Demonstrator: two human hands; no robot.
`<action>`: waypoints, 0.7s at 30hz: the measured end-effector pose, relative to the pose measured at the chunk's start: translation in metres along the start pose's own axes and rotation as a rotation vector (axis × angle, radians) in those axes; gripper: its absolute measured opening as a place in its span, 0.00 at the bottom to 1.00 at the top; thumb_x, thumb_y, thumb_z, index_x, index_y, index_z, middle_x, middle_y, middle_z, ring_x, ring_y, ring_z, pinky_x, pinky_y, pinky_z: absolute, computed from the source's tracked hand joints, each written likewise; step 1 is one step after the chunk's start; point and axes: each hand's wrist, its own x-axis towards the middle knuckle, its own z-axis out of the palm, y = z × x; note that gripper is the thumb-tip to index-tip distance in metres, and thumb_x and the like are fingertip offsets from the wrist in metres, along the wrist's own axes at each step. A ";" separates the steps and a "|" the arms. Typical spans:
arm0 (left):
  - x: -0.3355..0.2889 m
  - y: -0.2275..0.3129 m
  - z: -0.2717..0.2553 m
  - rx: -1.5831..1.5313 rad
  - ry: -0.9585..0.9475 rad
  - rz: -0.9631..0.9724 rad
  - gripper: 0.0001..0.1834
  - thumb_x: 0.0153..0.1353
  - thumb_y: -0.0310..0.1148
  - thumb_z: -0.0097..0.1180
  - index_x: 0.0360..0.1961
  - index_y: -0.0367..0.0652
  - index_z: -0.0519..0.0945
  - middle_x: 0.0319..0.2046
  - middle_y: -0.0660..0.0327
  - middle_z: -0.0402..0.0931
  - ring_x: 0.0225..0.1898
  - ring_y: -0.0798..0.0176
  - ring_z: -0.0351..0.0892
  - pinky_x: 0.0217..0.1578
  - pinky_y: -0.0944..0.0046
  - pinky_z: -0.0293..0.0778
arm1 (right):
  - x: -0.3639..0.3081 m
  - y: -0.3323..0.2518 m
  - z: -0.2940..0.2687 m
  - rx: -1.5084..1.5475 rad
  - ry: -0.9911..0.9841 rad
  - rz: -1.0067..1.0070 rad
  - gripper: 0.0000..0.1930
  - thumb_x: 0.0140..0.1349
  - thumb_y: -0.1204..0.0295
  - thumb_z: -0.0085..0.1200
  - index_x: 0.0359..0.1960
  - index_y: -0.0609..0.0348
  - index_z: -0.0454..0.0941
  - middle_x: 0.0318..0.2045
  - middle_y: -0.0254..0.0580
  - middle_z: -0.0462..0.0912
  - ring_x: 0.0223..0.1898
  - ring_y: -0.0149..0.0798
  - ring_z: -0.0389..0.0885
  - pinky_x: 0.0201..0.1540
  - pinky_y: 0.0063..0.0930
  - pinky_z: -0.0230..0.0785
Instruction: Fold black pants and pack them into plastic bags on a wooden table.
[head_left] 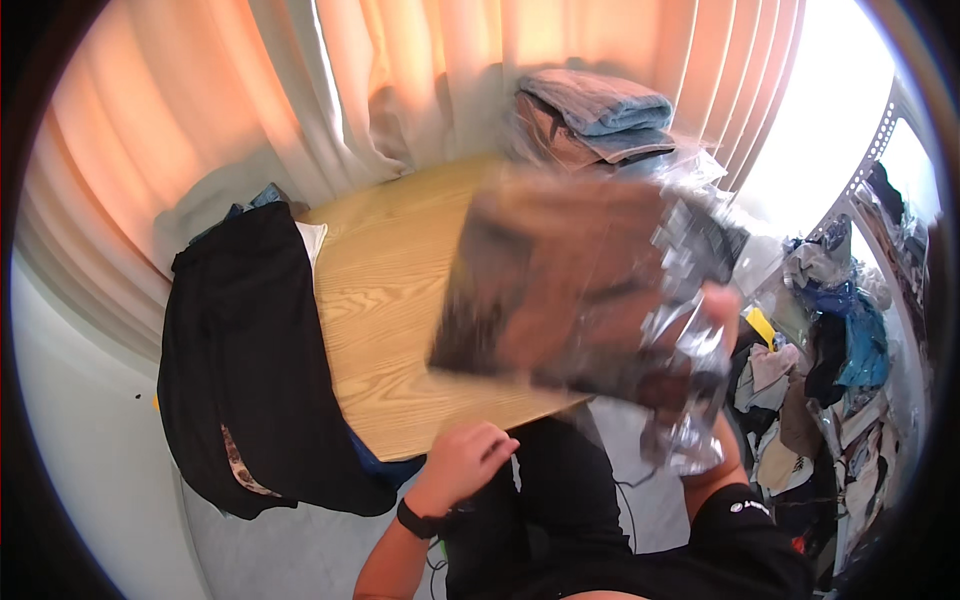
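My right hand (722, 308) grips the right end of a clear plastic bag with a dark folded garment (575, 290) inside. The bag is raised above the right part of the wooden table, tilted and smeared by motion. Its glossy plastic end hangs down past my wrist and covers part of my forearm. My left hand (465, 462) is by the table's front edge, fingers curled in and nothing visible in them. A black band (420, 520) circles that wrist.
Black garments (245, 350) drape over the left side of the wooden table (385, 290). Folded blue clothes (610, 100) lie on bagged items at the back right. Pale curtains (420, 80) hang behind. Bagged clothes (835, 370) crowd the right side.
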 end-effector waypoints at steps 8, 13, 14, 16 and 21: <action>0.007 -0.021 -0.009 -0.147 0.121 -0.208 0.10 0.56 0.34 0.60 0.22 0.40 0.77 0.18 0.60 0.73 0.17 0.63 0.73 0.21 0.66 0.69 | 0.192 -0.104 0.115 0.075 -0.491 -0.355 0.11 0.63 0.71 0.51 0.46 0.56 0.72 0.36 0.37 0.80 0.41 0.34 0.79 0.44 0.27 0.75; 0.013 -0.018 -0.007 -0.190 0.144 -0.182 0.10 0.55 0.34 0.61 0.22 0.40 0.77 0.18 0.60 0.73 0.18 0.63 0.74 0.21 0.67 0.69 | 0.295 -0.125 0.039 -0.640 -0.355 0.248 0.16 0.68 0.64 0.42 0.43 0.67 0.71 0.35 0.54 0.80 0.39 0.44 0.83 0.38 0.30 0.81; 0.014 -0.017 -0.006 -0.190 0.145 -0.170 0.10 0.55 0.34 0.61 0.22 0.40 0.77 0.18 0.60 0.74 0.18 0.63 0.75 0.21 0.67 0.69 | 0.312 -0.121 0.014 -0.774 -0.252 0.337 0.17 0.68 0.63 0.40 0.43 0.67 0.71 0.36 0.56 0.81 0.39 0.46 0.83 0.37 0.30 0.82; 0.008 -0.022 -0.004 -0.191 0.175 -0.161 0.10 0.55 0.32 0.61 0.22 0.39 0.76 0.17 0.61 0.72 0.17 0.67 0.72 0.20 0.69 0.67 | 0.298 -0.090 0.010 -0.669 -0.091 0.292 0.16 0.68 0.63 0.41 0.43 0.67 0.70 0.37 0.55 0.80 0.39 0.47 0.83 0.37 0.31 0.82; 0.007 -0.019 -0.002 -0.198 0.192 -0.128 0.10 0.55 0.30 0.60 0.22 0.38 0.76 0.17 0.62 0.72 0.16 0.70 0.70 0.18 0.71 0.64 | 0.281 -0.086 0.008 -0.528 -0.049 0.216 0.19 0.64 0.63 0.49 0.47 0.68 0.66 0.42 0.56 0.77 0.45 0.48 0.80 0.44 0.35 0.79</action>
